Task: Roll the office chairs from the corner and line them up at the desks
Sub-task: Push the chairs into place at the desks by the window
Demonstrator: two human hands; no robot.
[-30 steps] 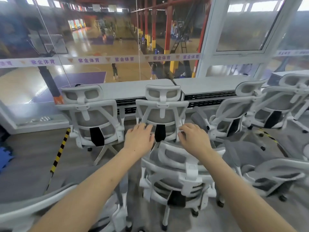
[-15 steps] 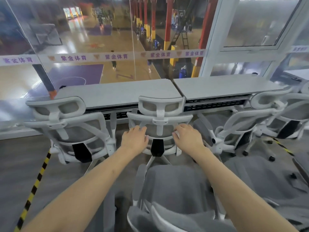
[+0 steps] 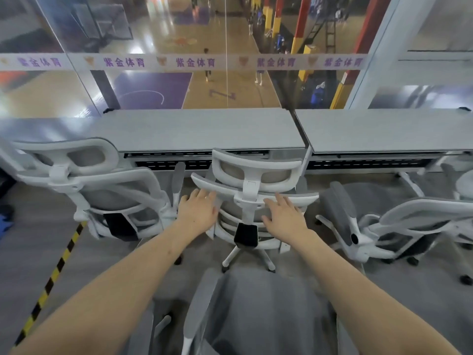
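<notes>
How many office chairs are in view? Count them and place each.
4, perhaps more at the right edge: left chair at the desk, middle chair under both hands, right chair turned sideways, and near chair at the bottom with only its seat showing.

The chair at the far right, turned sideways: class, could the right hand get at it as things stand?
Probably yes. The right hand rests open on the middle chair, and bare floor alone separates it from the sideways chair. Its armrest faces the hand; nothing stands between.
</notes>
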